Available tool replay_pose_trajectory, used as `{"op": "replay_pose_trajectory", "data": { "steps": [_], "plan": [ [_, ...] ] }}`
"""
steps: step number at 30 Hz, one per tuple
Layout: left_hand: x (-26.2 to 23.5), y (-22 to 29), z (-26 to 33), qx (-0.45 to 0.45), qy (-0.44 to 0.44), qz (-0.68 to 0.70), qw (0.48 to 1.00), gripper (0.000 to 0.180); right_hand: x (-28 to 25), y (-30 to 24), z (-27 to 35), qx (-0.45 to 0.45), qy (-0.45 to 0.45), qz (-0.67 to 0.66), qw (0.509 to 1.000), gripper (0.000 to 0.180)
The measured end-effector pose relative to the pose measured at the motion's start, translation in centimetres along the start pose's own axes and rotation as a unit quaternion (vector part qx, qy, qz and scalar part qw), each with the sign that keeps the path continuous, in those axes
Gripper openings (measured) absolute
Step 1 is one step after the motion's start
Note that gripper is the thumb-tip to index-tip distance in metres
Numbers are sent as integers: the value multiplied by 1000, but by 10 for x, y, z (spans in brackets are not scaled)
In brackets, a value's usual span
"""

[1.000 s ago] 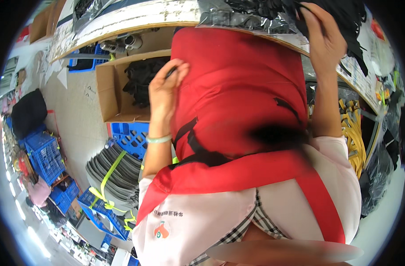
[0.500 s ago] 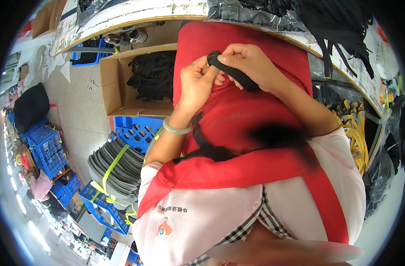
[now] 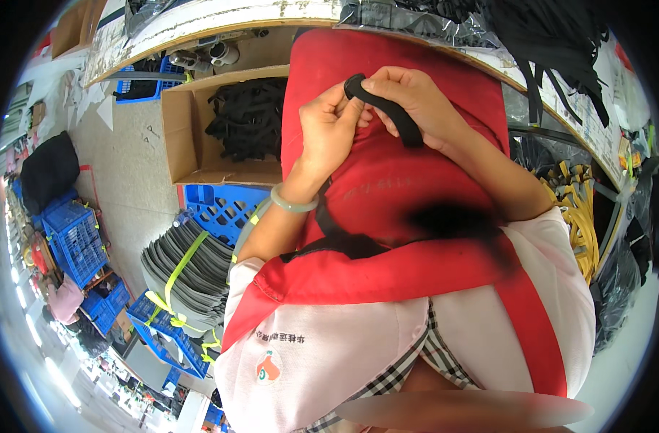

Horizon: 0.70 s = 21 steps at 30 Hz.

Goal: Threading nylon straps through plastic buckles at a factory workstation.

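**2 bare hands grip 1 black strap above a red apron**

In the upper middle of the frame, a short black strap (image 3: pixel 401 121) is held over a red apron (image 3: pixel 416 173). The left hand (image 3: pixel 326 131) has its fingers pinched at the strap's upper end; the right hand (image 3: pixel 424 107) grasps it just beside them, thumb on top, and the loose tail hangs below. Detail at the pinched end is too small to make out.

As for progress, the strap appears partway through handling: it is in both hands, not yet set down. Dark straps (image 3: pixel 248 119) lie in a cardboard box (image 3: pixel 179 141) at upper left, and black pieces (image 3: pixel 549 40) on the table (image 3: pixel 221 36) at upper right; whether these are finished or waiting, I cannot tell.
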<state>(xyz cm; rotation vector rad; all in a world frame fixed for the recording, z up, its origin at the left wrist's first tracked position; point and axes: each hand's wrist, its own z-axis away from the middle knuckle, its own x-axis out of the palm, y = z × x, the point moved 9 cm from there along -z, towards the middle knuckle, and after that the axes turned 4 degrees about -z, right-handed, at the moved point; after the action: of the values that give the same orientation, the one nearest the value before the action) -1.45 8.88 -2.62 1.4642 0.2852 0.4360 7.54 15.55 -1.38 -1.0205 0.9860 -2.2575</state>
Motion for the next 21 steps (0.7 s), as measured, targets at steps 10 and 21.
{"op": "replay_pose_trajectory", "data": {
  "steps": [10,21],
  "plan": [
    [-3,5,-5,98,25,-178,979,22,-3,2,-10,-83,9,-63,995,23],
    [-1,14,0,174,21,-309,935,18,-12,0,-15,-91,11,77,993,28]
  ]
}}
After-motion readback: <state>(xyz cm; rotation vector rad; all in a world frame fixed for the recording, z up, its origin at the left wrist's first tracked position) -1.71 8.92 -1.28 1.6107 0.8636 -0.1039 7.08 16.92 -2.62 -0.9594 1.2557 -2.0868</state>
